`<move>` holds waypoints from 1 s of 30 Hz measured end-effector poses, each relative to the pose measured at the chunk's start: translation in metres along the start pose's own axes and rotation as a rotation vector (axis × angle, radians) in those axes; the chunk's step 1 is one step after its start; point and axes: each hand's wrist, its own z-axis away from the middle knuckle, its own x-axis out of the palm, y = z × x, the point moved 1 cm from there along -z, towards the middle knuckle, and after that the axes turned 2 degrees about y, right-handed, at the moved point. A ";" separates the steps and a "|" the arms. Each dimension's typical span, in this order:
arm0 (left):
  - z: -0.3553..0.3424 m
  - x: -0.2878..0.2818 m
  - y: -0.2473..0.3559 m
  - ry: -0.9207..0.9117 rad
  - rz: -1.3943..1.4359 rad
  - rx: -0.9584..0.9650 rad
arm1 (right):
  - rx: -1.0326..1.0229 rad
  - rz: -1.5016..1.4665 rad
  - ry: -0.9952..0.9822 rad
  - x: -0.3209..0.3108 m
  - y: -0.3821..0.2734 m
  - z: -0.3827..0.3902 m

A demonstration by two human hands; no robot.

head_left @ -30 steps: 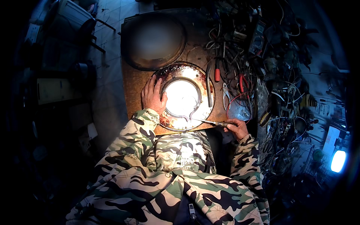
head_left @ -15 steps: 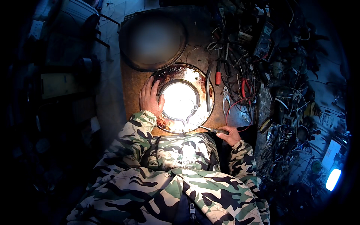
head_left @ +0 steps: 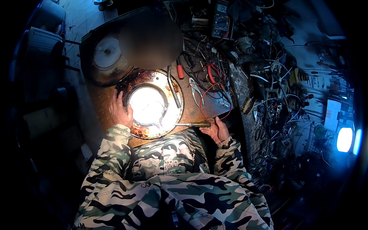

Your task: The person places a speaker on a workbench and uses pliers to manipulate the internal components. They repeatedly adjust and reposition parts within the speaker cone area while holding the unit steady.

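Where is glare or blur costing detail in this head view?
Head view: glare washes out the middle of the round metal plate; the screwdriver handle reads clearly; blur partly hides the dark-rimmed disc beyond; the lamp at right is blown out.

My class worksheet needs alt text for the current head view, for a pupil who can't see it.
A person's right hand holds a screwdriver toward a stained, brightly lit metal disc, while the left hand rests on its left edge. Silver pliers and tangled cables lie to the right.
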 end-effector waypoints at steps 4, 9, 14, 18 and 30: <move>0.001 0.002 -0.002 0.005 0.001 0.016 | -0.129 0.071 0.019 -0.012 0.010 0.008; 0.001 0.002 -0.001 0.016 0.005 0.034 | -0.207 0.162 -0.077 0.003 0.010 0.016; 0.002 0.003 -0.001 0.020 0.006 0.028 | -0.216 0.195 -0.073 0.002 0.013 0.016; 0.001 0.001 0.002 0.016 -0.004 0.023 | -0.232 0.134 -0.091 -0.006 0.018 0.012; -0.001 0.000 0.000 0.025 -0.007 0.041 | -0.328 0.149 0.458 0.011 0.035 -0.008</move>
